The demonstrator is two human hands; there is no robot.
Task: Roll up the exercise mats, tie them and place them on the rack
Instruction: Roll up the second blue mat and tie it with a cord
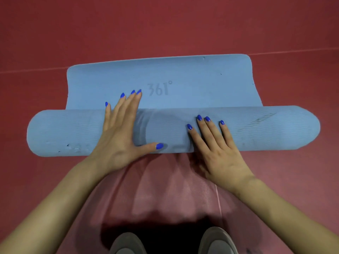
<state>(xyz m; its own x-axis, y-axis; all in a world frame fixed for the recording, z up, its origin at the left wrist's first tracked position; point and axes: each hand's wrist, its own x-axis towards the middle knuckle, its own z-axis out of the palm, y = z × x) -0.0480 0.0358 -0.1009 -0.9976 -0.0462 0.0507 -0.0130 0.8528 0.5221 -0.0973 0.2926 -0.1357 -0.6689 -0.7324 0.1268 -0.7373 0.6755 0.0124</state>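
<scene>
Mostly rolled, a blue exercise mat [183,83] lies across the red floor [55,33].

Its thick roll [266,129] sits nearest the person, a short flat tail marked "361°" beyond it. Both hands press flat on the roll with straight fingers, gripping nothing: left hand [119,131] reaching over the top, right hand [218,149] just beside it. Two grey shoes [126,242] show at the bottom edge.

- Left hand [117,132] and right hand [218,153] — bright blue polish on long, pointed nails.
- Forearms bare, no sleeves.
- 2 grey shoes [128,243] below the hands.
</scene>
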